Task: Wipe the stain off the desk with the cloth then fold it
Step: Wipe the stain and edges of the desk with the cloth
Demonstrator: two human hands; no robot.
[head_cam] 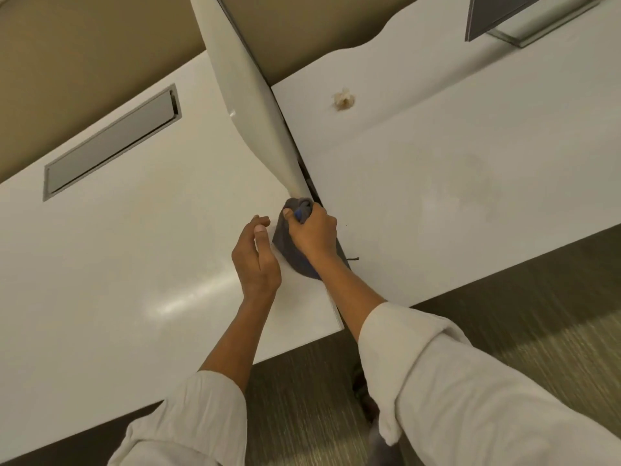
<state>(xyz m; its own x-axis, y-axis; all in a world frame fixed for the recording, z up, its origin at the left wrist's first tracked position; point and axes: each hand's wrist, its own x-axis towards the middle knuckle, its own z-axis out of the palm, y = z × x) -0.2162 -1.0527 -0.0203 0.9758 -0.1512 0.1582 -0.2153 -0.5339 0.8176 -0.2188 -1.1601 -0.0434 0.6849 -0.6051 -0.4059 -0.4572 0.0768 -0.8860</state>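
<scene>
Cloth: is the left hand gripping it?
No. The right hand grips the grey cloth near the divider; the left hand hovers beside it with relaxed fingers.

Divider panel (255, 105) blocks passage between desktops (117, 264)

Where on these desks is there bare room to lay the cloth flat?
Free: the left desk between the metal cable flap and the front edge, and the right desk below the crumpled scrap. Crowded: the seam at the divider panel, where the right hand grips the cloth beside the left hand.
</scene>
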